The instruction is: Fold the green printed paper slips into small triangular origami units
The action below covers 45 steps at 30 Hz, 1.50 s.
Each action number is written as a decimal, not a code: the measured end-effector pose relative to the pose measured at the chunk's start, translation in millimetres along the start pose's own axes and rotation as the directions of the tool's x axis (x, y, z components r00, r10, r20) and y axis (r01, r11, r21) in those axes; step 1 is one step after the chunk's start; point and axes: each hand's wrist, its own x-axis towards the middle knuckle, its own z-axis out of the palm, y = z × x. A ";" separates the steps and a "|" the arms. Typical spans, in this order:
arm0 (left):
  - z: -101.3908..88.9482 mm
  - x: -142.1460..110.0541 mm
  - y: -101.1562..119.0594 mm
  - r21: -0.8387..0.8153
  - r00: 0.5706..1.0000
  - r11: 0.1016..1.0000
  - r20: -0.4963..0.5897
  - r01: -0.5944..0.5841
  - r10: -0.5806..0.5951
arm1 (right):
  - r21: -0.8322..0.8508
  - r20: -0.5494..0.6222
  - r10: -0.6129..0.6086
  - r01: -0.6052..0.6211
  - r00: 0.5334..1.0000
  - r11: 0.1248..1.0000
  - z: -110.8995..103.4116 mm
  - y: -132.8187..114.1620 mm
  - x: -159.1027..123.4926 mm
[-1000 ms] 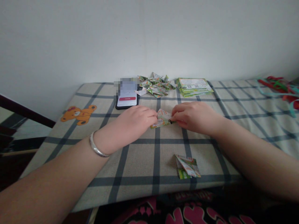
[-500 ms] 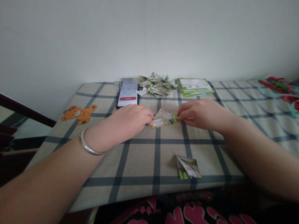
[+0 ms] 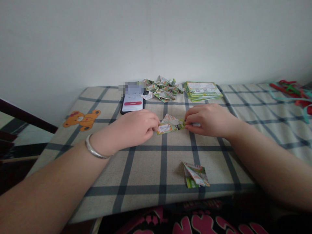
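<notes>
Between my two hands is a partly folded paper card (image 3: 170, 126), printed green, white and orange, with a triangular peak on its far side and a flat strip along the near side. My left hand (image 3: 140, 126), with a silver bangle at the wrist, pinches the strip's left end. At its right end, the thumb and fingers of my right hand (image 3: 207, 120) are closed on the paper. Nearer the table's front edge lies another folded paper piece (image 3: 196, 175), touched by neither hand.
Behind my hands, a pile of folded paper pieces (image 3: 164, 89) lies beside a phone (image 3: 132, 105). A stack of flat printed cards (image 3: 203, 91) is to their right. Red and green strips (image 3: 290, 89) lie far right. The checked tablecloth (image 3: 146, 162) bears a bear picture (image 3: 81, 120).
Almost nothing differs. My left hand and my right hand have shifted very slightly, both still on the ends of the folded paper card.
</notes>
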 end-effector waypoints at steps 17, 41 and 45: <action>24.0 7.2 7.0 0.078 0.985 0.988 -0.124 0.134 -0.124 | 0.046 -0.162 0.052 -0.045 0.985 0.998 23.9 -7.1 14.4; 32.7 8.4 6.9 -0.183 0.962 0.971 -0.197 0.155 -0.191 | -0.130 -0.206 -0.100 0.074 0.973 0.989 22.6 -20.6 17.3; 32.8 9.0 6.0 -0.243 0.958 0.958 -0.203 0.154 -0.205 | -0.160 -0.255 -0.143 0.104 0.956 0.982 22.2 -21.2 16.1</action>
